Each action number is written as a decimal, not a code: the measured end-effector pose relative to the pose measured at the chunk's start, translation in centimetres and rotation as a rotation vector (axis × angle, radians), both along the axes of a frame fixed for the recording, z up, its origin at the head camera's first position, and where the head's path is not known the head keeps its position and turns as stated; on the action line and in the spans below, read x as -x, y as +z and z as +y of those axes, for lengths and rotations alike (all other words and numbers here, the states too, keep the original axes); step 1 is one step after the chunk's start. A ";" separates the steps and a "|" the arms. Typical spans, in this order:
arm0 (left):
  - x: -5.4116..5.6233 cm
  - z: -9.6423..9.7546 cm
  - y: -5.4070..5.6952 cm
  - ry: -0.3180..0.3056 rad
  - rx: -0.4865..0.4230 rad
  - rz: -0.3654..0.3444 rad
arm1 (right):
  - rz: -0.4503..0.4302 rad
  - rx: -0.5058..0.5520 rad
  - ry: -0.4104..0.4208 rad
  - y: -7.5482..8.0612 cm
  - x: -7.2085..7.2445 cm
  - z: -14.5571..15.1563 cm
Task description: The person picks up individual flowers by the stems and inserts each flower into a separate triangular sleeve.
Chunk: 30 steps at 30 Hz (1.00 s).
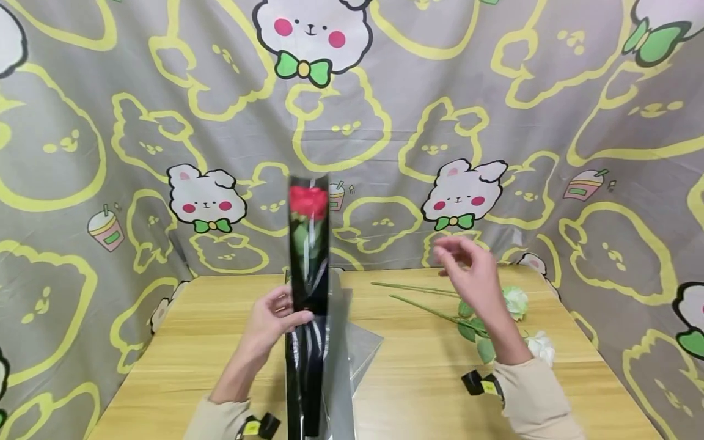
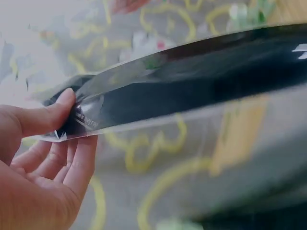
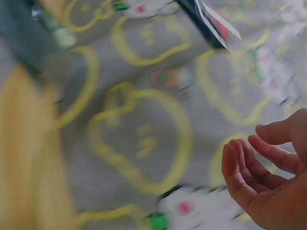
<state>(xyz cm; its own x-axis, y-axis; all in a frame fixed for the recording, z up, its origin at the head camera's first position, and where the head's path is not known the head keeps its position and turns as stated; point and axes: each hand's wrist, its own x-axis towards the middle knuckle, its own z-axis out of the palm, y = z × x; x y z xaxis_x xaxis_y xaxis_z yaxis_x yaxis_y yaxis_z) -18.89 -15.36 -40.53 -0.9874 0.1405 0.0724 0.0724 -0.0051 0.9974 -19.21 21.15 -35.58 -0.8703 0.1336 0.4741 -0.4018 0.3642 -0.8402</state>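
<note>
A red rose (image 1: pixel 309 203) stands upright inside a long black-and-clear flower sleeve (image 1: pixel 312 293). My left hand (image 1: pixel 275 318) grips this sleeve around its middle, thumb across the front. In the left wrist view the thumb and fingers of the left hand (image 2: pixel 53 148) pinch the sleeve's dark film (image 2: pixel 168 91). My right hand (image 1: pixel 470 269) is raised over the right part of the table, holding nothing. Its fingers are loosely bent in the right wrist view, where the hand (image 3: pixel 268 177) is away from the sleeve (image 3: pixel 206 24).
Two white roses, one higher (image 1: pixel 515 302) and one lower (image 1: pixel 541 347), lie at the right with green stems (image 1: pixel 423 307) pointing left. Grey wrapping sheets (image 1: pixel 363 348) lie on the wooden table (image 1: pixel 418 391) beside the sleeve. A patterned curtain (image 1: pixel 374 153) hangs behind.
</note>
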 end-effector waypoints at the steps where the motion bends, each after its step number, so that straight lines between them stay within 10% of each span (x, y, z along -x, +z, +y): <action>1: 0.0 -1.2 -0.5 0.023 -0.001 -0.041 | -0.023 -0.025 -0.015 -1.6 0.3 0.1; 8: 0.0 -7.2 -5.5 0.135 0.067 -0.242 | -0.199 -0.257 -0.178 -11.6 1.6 1.5; 16: -1.4 -11.0 -10.5 0.076 0.161 -0.350 | -0.255 -0.501 -0.266 -16.3 1.9 1.0; 24: -1.3 -10.3 -9.9 0.194 0.653 -0.215 | -0.312 -0.586 -0.287 -17.0 2.0 1.0; 30: -1.1 -10.2 -8.0 0.147 0.982 -0.146 | -0.339 -0.605 -0.276 -17.0 2.1 0.9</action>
